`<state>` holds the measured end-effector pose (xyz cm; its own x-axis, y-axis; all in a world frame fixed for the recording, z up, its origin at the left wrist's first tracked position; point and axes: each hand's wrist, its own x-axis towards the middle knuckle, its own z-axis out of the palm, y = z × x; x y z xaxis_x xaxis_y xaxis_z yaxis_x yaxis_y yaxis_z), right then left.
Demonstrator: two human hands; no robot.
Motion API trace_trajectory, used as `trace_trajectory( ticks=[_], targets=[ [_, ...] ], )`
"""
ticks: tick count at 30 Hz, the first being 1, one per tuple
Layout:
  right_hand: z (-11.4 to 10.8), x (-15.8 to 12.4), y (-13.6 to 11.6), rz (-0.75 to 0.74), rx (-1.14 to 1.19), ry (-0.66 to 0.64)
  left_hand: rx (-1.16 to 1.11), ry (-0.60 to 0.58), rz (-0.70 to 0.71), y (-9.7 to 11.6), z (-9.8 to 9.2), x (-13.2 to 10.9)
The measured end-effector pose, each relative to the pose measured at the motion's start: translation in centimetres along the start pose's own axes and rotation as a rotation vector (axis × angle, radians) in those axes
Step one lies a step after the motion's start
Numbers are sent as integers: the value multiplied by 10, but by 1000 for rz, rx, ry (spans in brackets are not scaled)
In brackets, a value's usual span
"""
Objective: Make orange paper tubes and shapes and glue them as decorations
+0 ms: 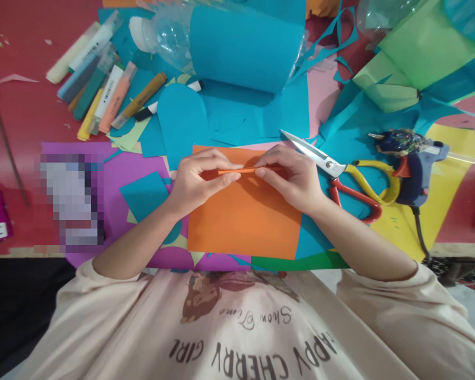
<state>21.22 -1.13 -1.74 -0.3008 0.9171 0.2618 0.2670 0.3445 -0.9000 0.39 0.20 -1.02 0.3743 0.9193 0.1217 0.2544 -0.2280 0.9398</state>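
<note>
Craft wkspc; markers (pixel 107 98), scissors (pixel 334 168)

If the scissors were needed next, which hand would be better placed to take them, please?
Probably the right hand: the scissors lie just beside it, while the left hand is farther off. Both pinch a narrow orange paper piece.

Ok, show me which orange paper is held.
The narrow orange paper strip, pinched by the left hand and right hand; the broad orange paper sheet lies flat below.
</note>
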Motion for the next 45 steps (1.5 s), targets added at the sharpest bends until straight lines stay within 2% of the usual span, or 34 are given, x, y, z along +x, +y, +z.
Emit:
trace_trajectory(
  ticks=[6,11,18,26,31,33,36,41,45],
  targets=[
    [0,0,-1,26,-25,8,61,0,-19,-1,0,-1],
    [2,0,0,11,-50,88,100,72,-38,-2,-1,-2],
    [3,1,0,-36,-17,130,62,134,21,-2,0,-2],
    [1,0,0,30,-63,82,95,118,18,-4,0,-2],
    [2,0,1,-36,-20,84,54,126,100,-3,0,-1],
    [2,0,2,-65,-38,81,53,124,84,-1,0,-2],
    [1,-1,2,-90,-87,62,67,73,32,3,0,-4],
    [2,-3,3,-157,-94,33,105,-55,54,5,2,-6],
    [3,-3,4,-38,0,86,98,-9,40,5,2,-6]
  ],
)
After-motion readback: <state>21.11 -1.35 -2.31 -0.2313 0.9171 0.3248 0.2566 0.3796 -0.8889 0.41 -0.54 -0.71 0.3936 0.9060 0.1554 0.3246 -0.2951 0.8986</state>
